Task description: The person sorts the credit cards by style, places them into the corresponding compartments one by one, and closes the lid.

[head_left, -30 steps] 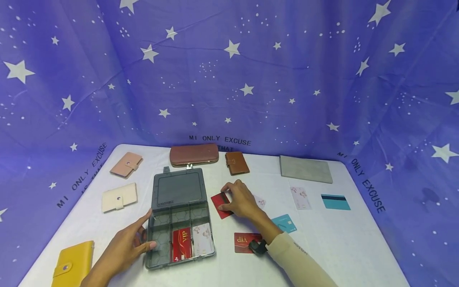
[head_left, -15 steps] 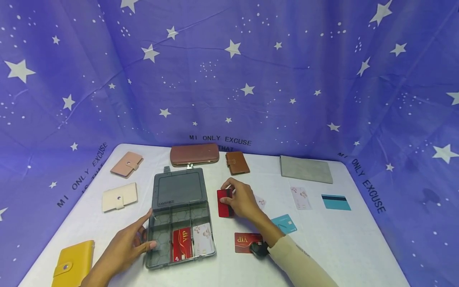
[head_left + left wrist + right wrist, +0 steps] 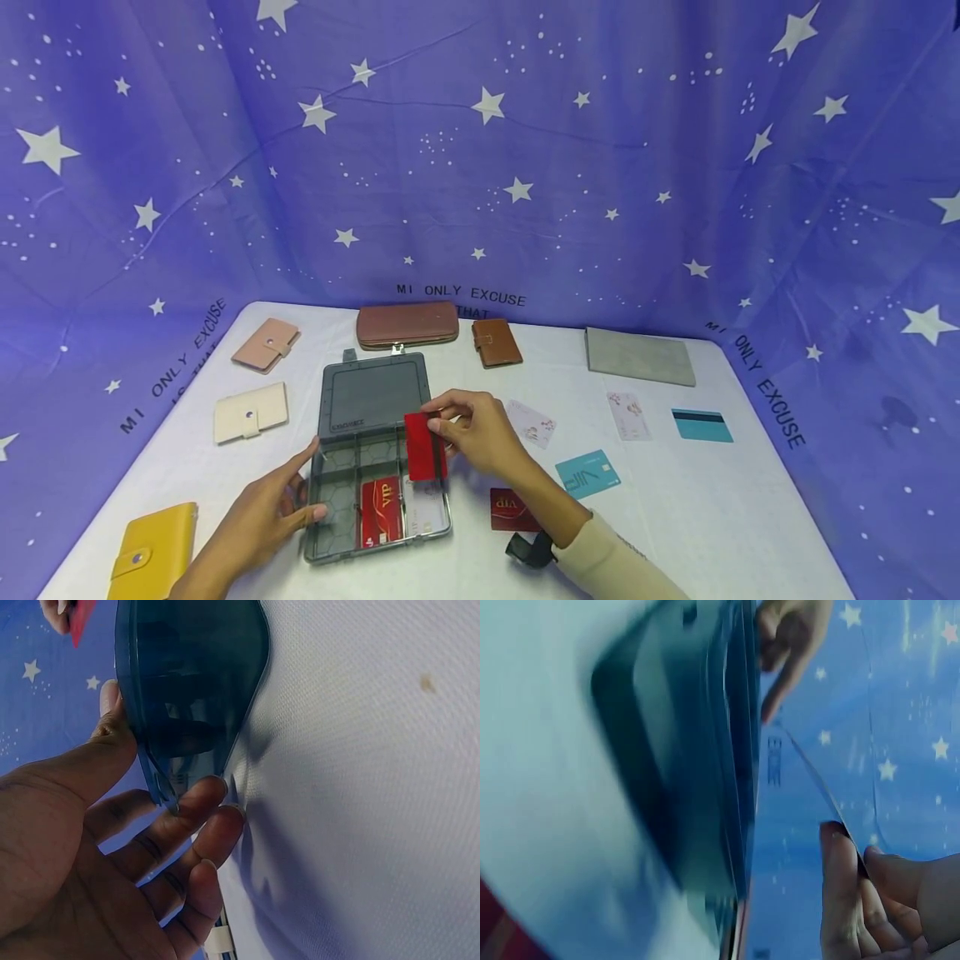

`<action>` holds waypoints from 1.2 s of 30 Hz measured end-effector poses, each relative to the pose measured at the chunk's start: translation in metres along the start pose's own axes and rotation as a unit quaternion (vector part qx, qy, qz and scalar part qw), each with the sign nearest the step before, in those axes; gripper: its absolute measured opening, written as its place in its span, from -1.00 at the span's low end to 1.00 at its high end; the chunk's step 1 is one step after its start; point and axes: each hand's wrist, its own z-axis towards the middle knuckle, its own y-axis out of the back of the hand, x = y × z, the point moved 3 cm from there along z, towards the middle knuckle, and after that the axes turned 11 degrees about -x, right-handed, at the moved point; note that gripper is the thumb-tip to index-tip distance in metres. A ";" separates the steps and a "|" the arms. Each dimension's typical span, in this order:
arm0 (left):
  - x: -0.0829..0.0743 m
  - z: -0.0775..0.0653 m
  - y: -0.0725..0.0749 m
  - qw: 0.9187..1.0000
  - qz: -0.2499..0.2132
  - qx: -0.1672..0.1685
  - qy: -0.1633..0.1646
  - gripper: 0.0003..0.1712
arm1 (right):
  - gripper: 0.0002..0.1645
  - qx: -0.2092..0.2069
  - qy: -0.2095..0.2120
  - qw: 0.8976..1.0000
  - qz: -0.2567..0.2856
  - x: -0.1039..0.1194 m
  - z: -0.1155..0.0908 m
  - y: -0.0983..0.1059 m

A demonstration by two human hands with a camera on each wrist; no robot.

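Observation:
My right hand [image 3: 483, 437] pinches a red card with a dark stripe [image 3: 420, 450] between thumb and fingers, over the right side of the grey divided plastic box [image 3: 333, 496]. In the right wrist view the card [image 3: 817, 780] shows edge-on, raised above the box rim. The box lies with its lid [image 3: 375, 396] folded back. My left hand [image 3: 255, 512] grips the box's left side, thumb at the rim and fingers against the outer wall [image 3: 191, 675]. A red VIP card [image 3: 381, 512] lies in a front compartment; a white card [image 3: 426, 508] beside it is partly hidden by the held card.
On the table to the right lie a red VIP card [image 3: 512, 510], two teal cards including a near one [image 3: 588, 473], and white cards including one [image 3: 628, 415]. Wallets stand around: yellow [image 3: 153, 550], cream [image 3: 251, 412], pink [image 3: 266, 343], maroon [image 3: 407, 323], brown [image 3: 497, 342], grey [image 3: 640, 356].
My right hand has lifted the red card off the table area right of the box and brought it left, over the box. My left hand has stayed at the box's left side.

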 end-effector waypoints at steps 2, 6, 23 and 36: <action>0.000 0.000 0.000 1.000 0.001 0.001 0.002 0.03 | -0.75 0.032 -0.016 0.999 0.025 0.001 -0.006 -0.010; -0.001 0.000 -0.001 1.000 0.004 0.001 0.010 0.04 | -0.73 0.068 -0.041 0.995 0.055 0.002 -0.016 -0.029; 0.001 0.000 0.000 1.000 0.010 0.020 0.022 0.06 | -0.87 0.063 0.252 0.899 -0.352 0.005 -0.036 -0.070; 0.000 -0.001 0.001 1.000 0.015 0.001 0.000 0.04 | -0.66 0.029 0.143 0.969 -0.198 -0.017 -0.009 -0.012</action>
